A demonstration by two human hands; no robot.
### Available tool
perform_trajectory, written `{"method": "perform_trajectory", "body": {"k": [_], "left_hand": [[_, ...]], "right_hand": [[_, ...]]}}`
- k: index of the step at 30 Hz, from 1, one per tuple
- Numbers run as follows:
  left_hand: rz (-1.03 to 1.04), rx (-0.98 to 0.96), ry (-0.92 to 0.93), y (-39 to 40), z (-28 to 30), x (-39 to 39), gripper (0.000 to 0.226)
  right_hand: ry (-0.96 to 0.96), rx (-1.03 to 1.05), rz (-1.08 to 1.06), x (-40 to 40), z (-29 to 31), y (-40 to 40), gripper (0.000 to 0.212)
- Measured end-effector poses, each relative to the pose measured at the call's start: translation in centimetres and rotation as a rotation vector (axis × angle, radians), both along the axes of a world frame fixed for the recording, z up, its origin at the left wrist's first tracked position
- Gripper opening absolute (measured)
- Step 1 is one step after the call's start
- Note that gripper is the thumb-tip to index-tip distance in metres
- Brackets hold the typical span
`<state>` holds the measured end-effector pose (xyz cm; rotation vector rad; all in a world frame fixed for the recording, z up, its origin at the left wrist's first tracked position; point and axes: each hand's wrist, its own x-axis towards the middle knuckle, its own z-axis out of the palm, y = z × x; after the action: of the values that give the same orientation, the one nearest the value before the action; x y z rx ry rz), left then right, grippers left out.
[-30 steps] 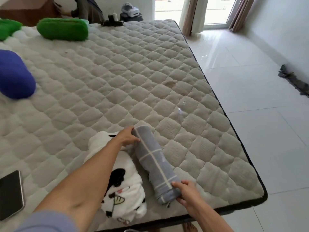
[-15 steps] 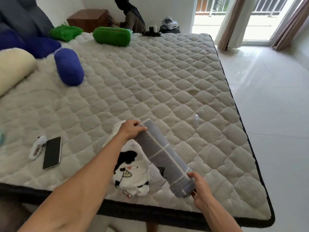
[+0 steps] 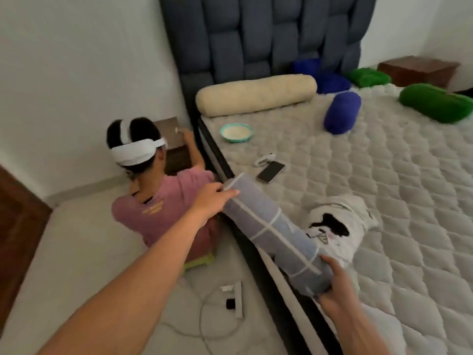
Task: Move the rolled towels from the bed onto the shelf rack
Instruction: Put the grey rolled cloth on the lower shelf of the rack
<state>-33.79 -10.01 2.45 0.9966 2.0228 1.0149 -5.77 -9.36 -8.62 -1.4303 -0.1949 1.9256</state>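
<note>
holding the grey rolled towel by its two ends here: left hand wrapped over the far end, right hand cupping the near end from below, fingers curled round it. it's off the mattress, hanging slantwise over the edge of the bed, between the two hands.

handling-wise i'd guess it's light and soft, a bit floppy in the middle, and the real risk is the roll coming undone. so end grips like this make sense to me, squeeze too loosely and the outer flap could peel open. not fragile or slippery at all.

just right of the right hand there's a white towel with a black cartoon print lying on the quilted mattress, loosely bundled. further out past both hands: a blue roll, a green roll, another green one and more blue up by the headboard, plus a long cream bolster.

beyond the left hand on the mattress sit a phone, a small white gadget and a teal bowl. below the left arm a person in a pink shirt sits on the floor beside the bed, with cables and a charger near them. can't see any shelf rack from here.
</note>
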Motion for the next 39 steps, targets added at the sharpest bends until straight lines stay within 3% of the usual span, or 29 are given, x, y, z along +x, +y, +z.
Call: {"method": "perform_trajectory", "body": {"k": [3,6,8,10,13,18,21,26,30,36,39], "left_hand": [[0.243,0.007,-0.027,-9.5,-0.7,-5.4,0.023],[0.48,-0.059,-0.065,-20.3,-1.9,-10.2,0.052],[0.618,-0.081,-0.094,-28.4,-2.7,-12.8,0.065],[0.745,-0.08,-0.12,-36.3,-3.3,-14.8,0.066],[0.954,-0.064,-0.183,-47.2,-4.3,-16.5,0.051],[1.237,0.012,-0.315,-59.9,-6.2,-18.1,0.031],[1.355,0.027,-0.471,-64.9,-7.9,-18.9,0.04],[1.55,0.07,-0.56,-69.7,-10.1,-22.2,0.046],[1.691,0.064,-0.471,-70.9,-10.3,-26.3,0.047],[1.74,-0.177,-0.381,-73.6,-11.2,-33.2,0.07],[1.768,-0.256,-0.343,-74.7,-11.3,-36.7,0.069]], "right_hand": [[-0.005,0.07,0.195,-6.2,-0.1,-3.7,0.053],[-0.005,0.134,0.458,-12.4,0.8,-8.8,0.021],[-0.002,0.153,0.621,-16.6,1.3,-13.0,0.011],[-0.014,0.16,0.771,-20.5,1.2,-17.7,0.011],[-0.03,0.169,0.962,-25.7,0.3,-25.1,0.016],[-0.081,0.212,1.195,-31.3,-0.6,-35.8,0.033],[-0.105,0.223,1.3,-34.1,-0.7,-39.6,0.025],[-0.113,0.213,1.471,-40.3,-2.2,-43.3,0.015],[-0.141,0.182,1.584,-46.2,-3.9,-45.2,0.026],[-0.185,0.119,1.748,-52.8,-5.4,-48.4,0.034],[-0.188,0.094,1.775,-55.6,-6.3,-50.9,0.037]]}}
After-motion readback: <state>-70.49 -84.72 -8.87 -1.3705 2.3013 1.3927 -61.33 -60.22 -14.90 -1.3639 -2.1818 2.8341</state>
